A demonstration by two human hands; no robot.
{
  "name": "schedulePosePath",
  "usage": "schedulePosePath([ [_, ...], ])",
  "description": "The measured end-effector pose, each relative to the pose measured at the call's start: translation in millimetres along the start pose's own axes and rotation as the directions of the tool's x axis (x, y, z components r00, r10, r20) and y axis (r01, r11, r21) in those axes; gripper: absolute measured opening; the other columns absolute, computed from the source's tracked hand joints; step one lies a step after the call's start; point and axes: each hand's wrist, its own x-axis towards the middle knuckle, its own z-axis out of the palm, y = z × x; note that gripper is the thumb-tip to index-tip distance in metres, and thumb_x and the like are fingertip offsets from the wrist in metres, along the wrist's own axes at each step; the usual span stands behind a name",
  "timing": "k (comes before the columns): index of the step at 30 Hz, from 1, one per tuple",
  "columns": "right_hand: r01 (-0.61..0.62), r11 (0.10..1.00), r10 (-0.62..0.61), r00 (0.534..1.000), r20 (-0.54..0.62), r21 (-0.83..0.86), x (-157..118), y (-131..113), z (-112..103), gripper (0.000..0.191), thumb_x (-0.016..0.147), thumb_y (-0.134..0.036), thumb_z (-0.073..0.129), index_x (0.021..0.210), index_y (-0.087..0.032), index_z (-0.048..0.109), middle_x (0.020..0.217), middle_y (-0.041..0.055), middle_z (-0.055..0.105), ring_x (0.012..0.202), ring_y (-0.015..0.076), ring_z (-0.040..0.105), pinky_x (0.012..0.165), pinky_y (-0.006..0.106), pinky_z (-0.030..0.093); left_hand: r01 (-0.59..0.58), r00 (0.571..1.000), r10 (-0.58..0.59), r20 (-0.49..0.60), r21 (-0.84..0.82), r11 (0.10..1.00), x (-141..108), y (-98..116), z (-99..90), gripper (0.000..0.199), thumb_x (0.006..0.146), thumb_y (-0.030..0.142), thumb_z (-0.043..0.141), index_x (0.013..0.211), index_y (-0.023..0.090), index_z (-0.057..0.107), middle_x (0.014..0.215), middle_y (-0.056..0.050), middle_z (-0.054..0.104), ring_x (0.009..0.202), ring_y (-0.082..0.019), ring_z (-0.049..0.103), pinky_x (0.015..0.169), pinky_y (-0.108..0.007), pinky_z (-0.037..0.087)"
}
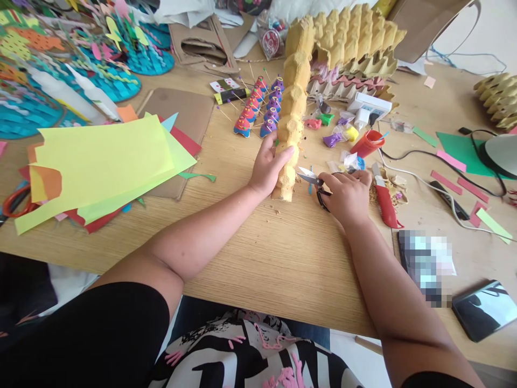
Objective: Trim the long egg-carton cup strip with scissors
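Strip [294, 99] | just right of purple row [273, 104], long axis running fore-aft | left hand [267, 168] nearer, grasping its near half | right hand [348, 195] gripping scissors [313, 179], farther right, aimed left at strip

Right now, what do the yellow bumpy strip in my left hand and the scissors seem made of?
Yellow strip: probably moulded paper pulp, matte, given its rough, rounded bumps. Scissors: likely metal blades, judging by their grey sheen; dark handle, perhaps plastic.
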Motion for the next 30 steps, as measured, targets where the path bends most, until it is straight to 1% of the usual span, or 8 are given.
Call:
schedulePosePath([
  [4,-0.048,0.999,0.049,0.998,-0.05,0.02,-0.6,-1.2,0.9,0.027,0.095,-0.027,0.057,0.118,-0.027,0.07,0.091,0.0041,0.078,0.087,0.0259,0.067,0.1,0.045,0.027,0.01,1.0,-0.011,0.02,0.014,1.0,2.3,-7.1,-1.0,0.07,0.086,0.081,0.065,0.142,0.042,0.048,0.127,0.0,0.072,0.138,-0.038,0.057,0.107,-0.059,0.05],
  [8,-0.066,0.997,0.068,0.997,-0.024,0.049,-0.1,-4.8,-0.5,0.027,0.094,-0.029,0.057,0.117,-0.028,0.07,0.093,0.0053,0.079,0.088,0.027,0.067,0.101,0.046,0.028,0.028,0.999,-0.029,0.029,0.048,0.998,2.7,-9.7,-0.3,0.081,0.081,0.088,0.063,0.15,0.052,0.041,0.127,0.005,0.074,0.146,-0.041,0.047,0.117,-0.066,0.04],
  [11,-0.09,0.995,0.091,0.996,-0.005,0.049,0.7,-6.7,-2.1,0.023,0.094,-0.032,0.058,0.112,-0.027,0.071,0.091,0.0061,0.08,0.084,0.0276,0.066,0.1,0.047,0.029,0.029,0.999,-0.03,0.022,0.07,0.997,0.1,-4.6,1.9,0.078,0.084,0.085,0.062,0.15,0.049,0.043,0.123,0.002,0.075,0.14,-0.038,0.055,0.112,-0.062,0.045],
  [14,-0.081,0.996,0.081,0.997,0.011,0.048,1.6,-8.5,-3.4,0.022,0.094,-0.034,0.058,0.109,-0.026,0.071,0.088,0.0062,0.08,0.08,0.0273,0.065,0.098,0.047,0.03,-0.016,1.0,0.016,-0.001,0.071,0.997,-2.9,2.6,4.7,0.074,0.086,0.079,0.066,0.145,0.038,0.049,0.121,-0.002,0.075,0.125,-0.035,0.067,0.104,-0.055,0.052],
  [20,-0.08,0.996,0.079,0.996,0.036,0.031,2.6,-10.4,-2.4,0.02,0.095,-0.036,0.057,0.102,-0.024,0.072,0.083,0.0069,0.079,0.076,0.027,0.064,0.095,0.047,0.031,-0.05,0.999,0.051,-0.013,0.03,0.998,-4.8,7.2,6.4,0.068,0.087,0.072,0.072,0.137,0.03,0.053,0.12,-0.005,0.077,0.109,-0.029,0.075,0.093,-0.044,0.059],
  [24,-0.11,0.994,0.11,0.994,0.018,0.02,1.8,-8.7,-1.1,0.021,0.094,-0.036,0.057,0.102,-0.023,0.072,0.082,0.0077,0.078,0.074,0.0265,0.063,0.096,0.048,0.031,-0.046,0.999,0.046,0.0,0.05,0.998,-3.3,2.9,4.1,0.073,0.086,0.075,0.071,0.142,0.032,0.052,0.123,-0.005,0.075,0.117,-0.029,0.073,0.098,-0.044,0.058],
  [27,-0.077,0.995,0.076,0.997,0.024,0.056,1.4,-8.1,-1.9,0.023,0.095,-0.036,0.057,0.106,-0.024,0.072,0.083,0.0066,0.078,0.075,0.0261,0.064,0.096,0.046,0.031,-0.035,0.999,0.035,0.005,0.064,0.997,-1.9,-1.4,2.0,0.076,0.088,0.079,0.066,0.146,0.033,0.047,0.126,-0.005,0.074,0.128,-0.031,0.068,0.103,-0.046,0.055],
  [30,-0.035,0.997,0.032,0.998,0.05,0.062,1.6,-7.8,-2.8,0.022,0.095,-0.036,0.055,0.104,-0.024,0.072,0.08,0.0049,0.077,0.075,0.0251,0.064,0.095,0.045,0.03,-0.026,1.0,0.026,0.001,0.053,0.998,-0.5,-4.2,0.1,0.069,0.089,0.078,0.064,0.141,0.035,0.05,0.124,-0.003,0.073,0.127,-0.031,0.067,0.101,-0.047,0.053],
])
